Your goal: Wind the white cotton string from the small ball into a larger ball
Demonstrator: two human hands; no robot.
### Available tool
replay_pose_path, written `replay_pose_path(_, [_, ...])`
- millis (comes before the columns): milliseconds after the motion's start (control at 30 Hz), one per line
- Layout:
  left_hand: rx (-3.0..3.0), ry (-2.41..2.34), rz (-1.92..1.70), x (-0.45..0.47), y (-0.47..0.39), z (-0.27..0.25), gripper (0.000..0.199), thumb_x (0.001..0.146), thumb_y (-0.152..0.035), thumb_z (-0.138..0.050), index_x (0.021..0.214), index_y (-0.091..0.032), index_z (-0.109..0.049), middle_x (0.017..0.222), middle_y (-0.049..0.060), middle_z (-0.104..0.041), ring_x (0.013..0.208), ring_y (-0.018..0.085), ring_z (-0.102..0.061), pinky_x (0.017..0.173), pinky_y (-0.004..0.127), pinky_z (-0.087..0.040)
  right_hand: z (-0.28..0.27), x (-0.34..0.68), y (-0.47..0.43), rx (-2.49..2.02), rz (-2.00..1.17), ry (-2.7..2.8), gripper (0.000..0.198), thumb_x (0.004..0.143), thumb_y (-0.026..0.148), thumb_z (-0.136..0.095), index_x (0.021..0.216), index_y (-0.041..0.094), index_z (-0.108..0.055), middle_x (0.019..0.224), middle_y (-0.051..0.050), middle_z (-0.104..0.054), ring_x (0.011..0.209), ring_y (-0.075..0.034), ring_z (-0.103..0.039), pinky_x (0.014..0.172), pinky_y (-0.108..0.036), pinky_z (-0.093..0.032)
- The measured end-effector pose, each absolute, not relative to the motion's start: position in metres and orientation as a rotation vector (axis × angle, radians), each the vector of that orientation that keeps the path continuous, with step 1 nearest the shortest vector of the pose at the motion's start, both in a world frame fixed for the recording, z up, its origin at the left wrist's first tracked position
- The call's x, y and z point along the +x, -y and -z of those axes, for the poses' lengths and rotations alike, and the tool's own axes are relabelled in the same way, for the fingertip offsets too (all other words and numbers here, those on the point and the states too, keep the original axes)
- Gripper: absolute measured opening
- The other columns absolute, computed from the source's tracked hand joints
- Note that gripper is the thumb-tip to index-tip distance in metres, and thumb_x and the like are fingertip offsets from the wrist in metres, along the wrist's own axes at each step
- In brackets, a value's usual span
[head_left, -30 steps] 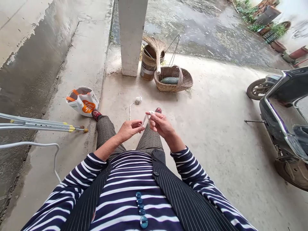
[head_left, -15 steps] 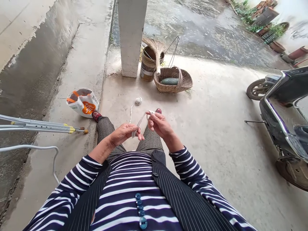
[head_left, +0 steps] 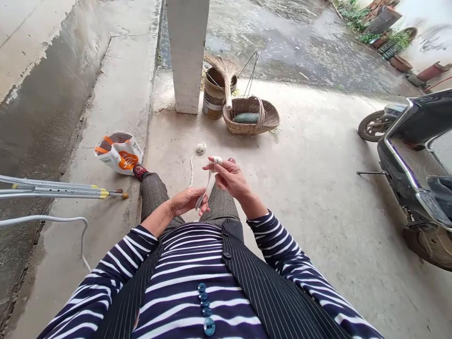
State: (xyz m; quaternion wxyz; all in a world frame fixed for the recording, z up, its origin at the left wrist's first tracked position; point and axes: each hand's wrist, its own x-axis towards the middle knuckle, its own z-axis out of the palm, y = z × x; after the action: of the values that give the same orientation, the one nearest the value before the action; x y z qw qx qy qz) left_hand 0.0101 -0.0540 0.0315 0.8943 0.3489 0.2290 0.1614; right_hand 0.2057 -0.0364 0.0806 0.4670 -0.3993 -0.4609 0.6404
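Note:
Between my hands, above my knees, stretches a loop of white cord (head_left: 211, 184). My left hand (head_left: 187, 200) pinches the lower end of the loop between thumb and fingers. Around the index finger of my right hand (head_left: 231, 178) the cord's upper end is wrapped, and the other fingers are curled in. A ball of white cord (head_left: 201, 148) lies on the concrete floor past my feet. From it a strand runs back toward my left hand, where the hand hides its end.
A white and orange bag (head_left: 120, 154) stands by my left foot. Crutches (head_left: 88, 191) reach in from the left. Ahead are a pillar (head_left: 187, 56), a bucket (head_left: 213, 96) with a straw broom (head_left: 228, 77), and a wicker basket (head_left: 252, 127) holding a green gourd (head_left: 246, 118). A scooter (head_left: 406, 160) stands right.
My right hand has turned and risen slightly, and the cord now wraps its index finger. My left hand has shifted slightly down and right, still holding the loop.

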Motion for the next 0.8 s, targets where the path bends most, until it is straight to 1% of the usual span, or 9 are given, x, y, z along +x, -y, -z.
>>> replay_pose_path(133, [0.725,-0.445,-0.288,0.006,0.055,-0.037,0.047,0.094,-0.056,-0.064,0.073,-0.014,-0.063,0.065,0.005,-0.069,0.055,0.016,-0.065,0.091,0.038,-0.052,-0.056,0.206,0.034,-1.096,-1.287,1.363,0.044,0.095,0.052,-0.061,0.126,0.022,-0.072,0.116,-0.008,-0.077,0.04,-0.003,-0.042,0.037,-0.022,-0.033])
replay_pose_path(233, [0.714,-0.455,-0.275,0.003,0.054,-0.039,0.047,0.095,-0.055,-0.061,0.071,-0.014,-0.063,0.065,0.005,-0.069,0.057,0.017,-0.065,0.09,0.039,-0.052,-0.036,0.207,0.034,-1.192,-0.988,1.578,0.041,0.101,0.045,-0.055,0.123,0.018,-0.075,0.11,-0.008,-0.078,0.044,-0.004,-0.045,0.047,-0.022,-0.043])
replay_pose_path(333, [0.742,-0.494,-0.286,0.003,0.053,-0.031,0.046,0.094,-0.055,-0.063,0.072,-0.014,-0.066,0.073,0.009,-0.073,0.074,0.022,-0.07,0.099,0.042,-0.049,-0.031,0.209,0.034,-1.215,-0.824,1.631,0.041,0.104,0.042,-0.05,0.129,0.019,-0.073,0.102,-0.006,-0.077,0.053,-0.006,-0.054,0.058,-0.022,-0.049])
replay_pose_path(400, [0.825,-0.582,-0.274,0.004,0.05,-0.021,0.048,0.091,-0.058,-0.064,0.076,-0.014,-0.071,0.083,0.013,-0.077,0.09,0.027,-0.072,0.105,0.044,-0.046,-0.038,0.21,0.034,-1.18,-0.821,1.599,0.042,0.105,0.043,-0.049,0.133,0.019,-0.07,0.101,-0.005,-0.077,0.056,-0.006,-0.058,0.057,-0.021,-0.049])
replay_pose_path(467, [0.963,-0.745,-0.28,0.005,0.043,-0.012,0.05,0.088,-0.062,-0.065,0.083,-0.013,-0.076,0.095,0.015,-0.079,0.106,0.031,-0.069,0.11,0.046,-0.042,-0.05,0.21,0.034,-1.114,-0.891,1.592,0.044,0.105,0.045,-0.05,0.136,0.02,-0.068,0.105,-0.006,-0.077,0.054,-0.006,-0.06,0.052,-0.02,-0.048])
replay_pose_path(600, [1.275,-1.112,-0.525,0.008,0.022,-0.011,0.053,0.078,-0.059,-0.073,0.106,-0.014,-0.078,0.12,0.013,-0.076,0.126,0.036,-0.06,0.117,0.048,-0.036,-0.068,0.207,0.035,-1.059,-1.008,1.612,0.046,0.105,0.048,-0.046,0.141,0.024,-0.064,0.115,-0.007,-0.076,0.053,-0.005,-0.063,0.048,-0.02,-0.049])
replay_pose_path(700, [1.386,-1.007,-0.721,0.013,0.015,-0.03,0.063,0.079,-0.057,-0.074,0.126,-0.015,-0.071,0.126,0.012,-0.073,0.125,0.033,-0.061,0.112,0.045,-0.042,-0.069,0.203,0.037,-1.086,-0.963,1.64,0.046,0.106,0.048,-0.045,0.14,0.024,-0.065,0.114,-0.007,-0.076,0.057,-0.007,-0.064,0.051,-0.021,-0.052])
replay_pose_path(733, [1.388,-0.936,-0.752,0.015,0.015,-0.038,0.062,0.083,-0.057,-0.072,0.128,-0.014,-0.069,0.124,0.012,-0.074,0.121,0.032,-0.064,0.109,0.043,-0.045,-0.068,0.203,0.036,-1.1,-0.928,1.658,0.046,0.106,0.047,-0.045,0.139,0.023,-0.065,0.115,-0.007,-0.076,0.06,-0.008,-0.064,0.053,-0.022,-0.054])
replay_pose_path(800, [1.359,-0.849,-0.767,0.021,0.019,-0.05,0.058,0.09,-0.059,-0.064,0.124,-0.014,-0.07,0.11,0.011,-0.077,0.106,0.027,-0.07,0.099,0.038,-0.05,-0.065,0.202,0.035,-1.138,-0.835,1.709,0.046,0.107,0.046,-0.044,0.138,0.021,-0.067,0.117,-0.008,-0.076,0.066,-0.01,-0.065,0.059,-0.023,-0.056])
